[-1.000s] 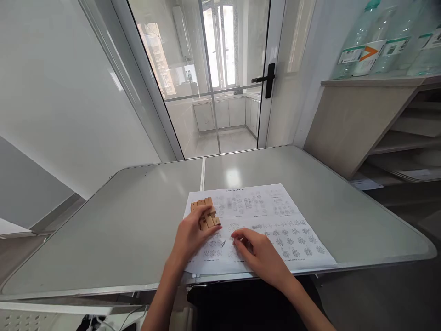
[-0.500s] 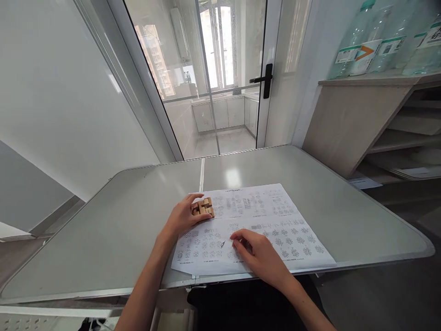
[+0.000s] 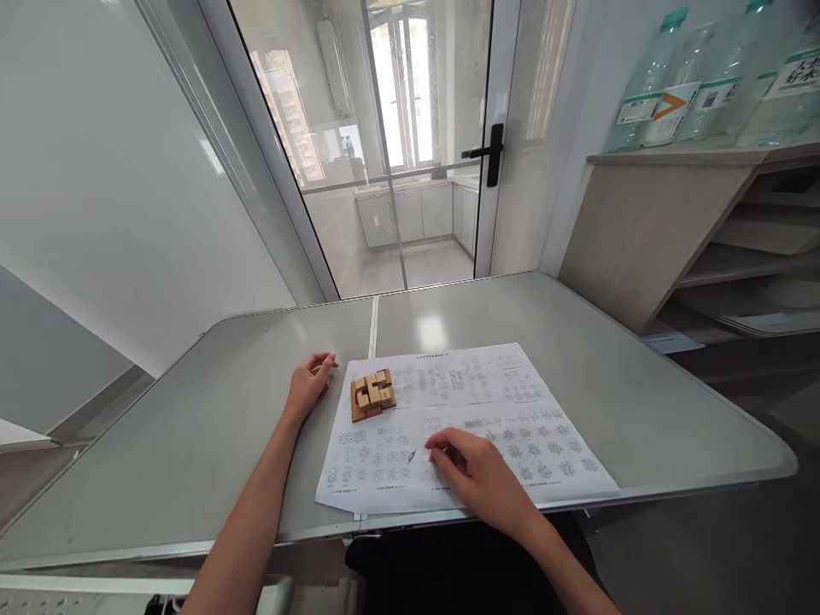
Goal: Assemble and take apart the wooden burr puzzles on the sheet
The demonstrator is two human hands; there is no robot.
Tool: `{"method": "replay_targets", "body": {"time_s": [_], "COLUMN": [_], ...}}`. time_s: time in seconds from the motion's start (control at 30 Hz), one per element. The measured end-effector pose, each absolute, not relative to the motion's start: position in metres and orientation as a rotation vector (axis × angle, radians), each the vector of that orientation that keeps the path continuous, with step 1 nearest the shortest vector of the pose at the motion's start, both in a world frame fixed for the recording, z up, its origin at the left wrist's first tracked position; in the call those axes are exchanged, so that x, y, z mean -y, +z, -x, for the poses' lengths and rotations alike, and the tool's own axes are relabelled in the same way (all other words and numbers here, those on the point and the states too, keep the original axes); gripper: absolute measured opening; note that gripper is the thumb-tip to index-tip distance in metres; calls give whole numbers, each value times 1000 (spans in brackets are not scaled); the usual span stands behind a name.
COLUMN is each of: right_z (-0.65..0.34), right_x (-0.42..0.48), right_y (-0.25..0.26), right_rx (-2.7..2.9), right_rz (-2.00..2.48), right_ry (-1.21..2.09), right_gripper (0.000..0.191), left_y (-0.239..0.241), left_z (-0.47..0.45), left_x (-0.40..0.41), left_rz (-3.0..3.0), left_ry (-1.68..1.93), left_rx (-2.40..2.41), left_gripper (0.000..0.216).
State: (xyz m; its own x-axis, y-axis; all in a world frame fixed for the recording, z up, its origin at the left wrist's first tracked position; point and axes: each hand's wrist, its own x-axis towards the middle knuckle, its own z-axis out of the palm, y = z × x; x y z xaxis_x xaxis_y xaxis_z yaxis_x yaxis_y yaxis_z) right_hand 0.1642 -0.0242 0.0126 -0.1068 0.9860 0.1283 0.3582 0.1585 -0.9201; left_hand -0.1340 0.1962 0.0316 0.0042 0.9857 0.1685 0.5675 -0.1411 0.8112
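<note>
A wooden interlocking block puzzle (image 3: 373,395), with pale blocks on a browner base, sits on the left part of a printed sheet (image 3: 410,500). My left hand (image 3: 307,386) rests on the table just left of the sheet, apart from the puzzle. Its fingers are curled in loosely, and nothing shows in them. On the lower middle of the sheet lies my right hand (image 3: 472,471), thumb and fingertips drawn close together with nothing visible between them. Small diagrams and lines of print cover the paper; a dark leaf-shaped mark (image 3: 412,456) is near my right fingertips.
The grey table (image 3: 192,444) has a pale seam and a metal edge. Behind it stands a glass door (image 3: 436,111) with a black handle (image 3: 493,154). To the right, a wooden shelf unit (image 3: 659,222) carries several large clear bottles (image 3: 647,102).
My left hand has let go of the wooden puzzle and moved left off the sheet, leaving the puzzle on the paper. My right hand has stayed in place. The view has shifted slightly.
</note>
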Motion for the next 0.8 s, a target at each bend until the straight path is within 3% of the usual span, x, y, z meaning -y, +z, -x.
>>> {"method": "replay_targets", "body": {"time_s": [0.33,0.53,0.8], "right_z": [-164,-164,-164], "right_x": [25,26,26], "right_y": [15,15,13], "right_rx": [1606,1610,1600], "right_rz": [1326,1325,1327], "right_ry": [967,960,982], "right_gripper": [21,21,19], "left_y": [25,15,11], "left_z": [131,136,138], "left_x": [-193,-197,-198], "left_rz": [-1953,-2127,-2231], "left_ry": [1007,890,834], "left_rx": [-1719,-1675,-1659], "left_gripper": [26,35,31]}}
